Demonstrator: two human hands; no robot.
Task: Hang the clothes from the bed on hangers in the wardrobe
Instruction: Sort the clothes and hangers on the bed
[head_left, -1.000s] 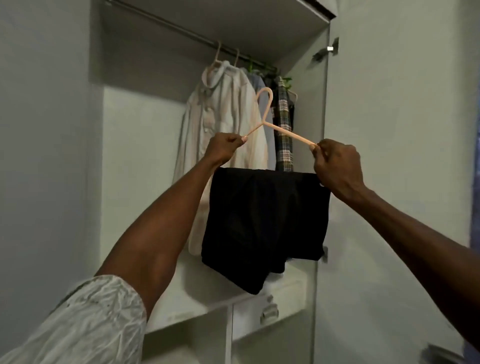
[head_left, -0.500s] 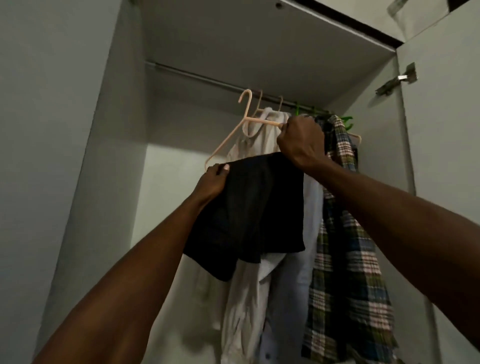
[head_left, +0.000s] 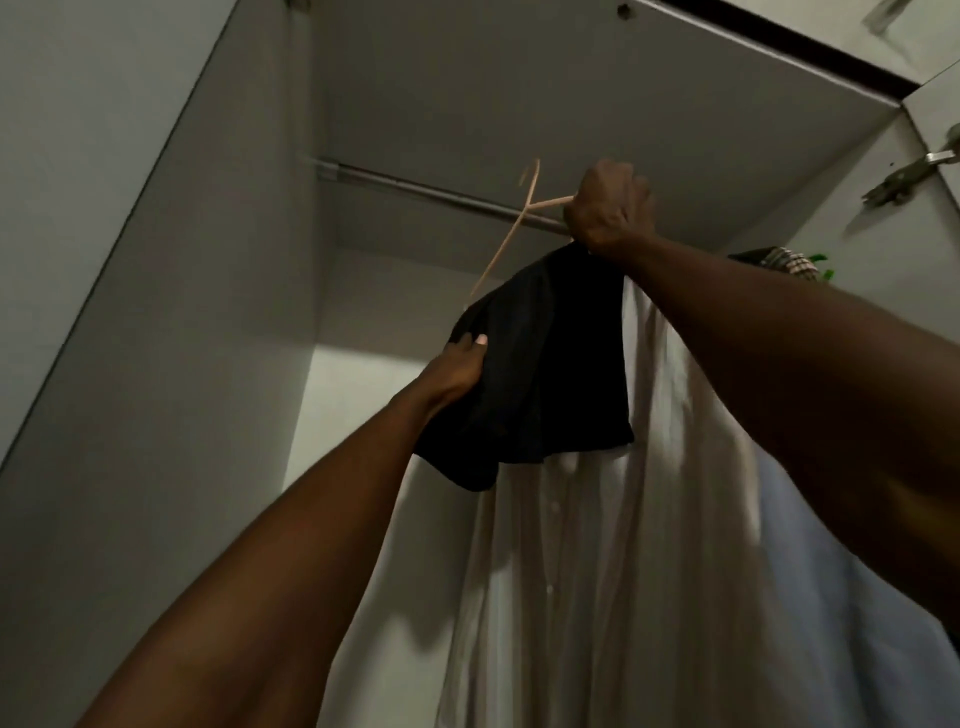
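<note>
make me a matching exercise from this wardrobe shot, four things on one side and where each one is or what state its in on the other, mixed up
Things:
1. peach plastic hanger
2. black folded garment
3. long white button shirt
4. metal wardrobe rail

States:
A. runs across under the wardrobe's top panel
B. hangs down behind the dark cloth
C. gripped at one arm by the right hand, hook up by the rail
D. draped over the hanger, its left edge held by the left hand

Pairs: 1-C, 2-D, 3-B, 4-A
</note>
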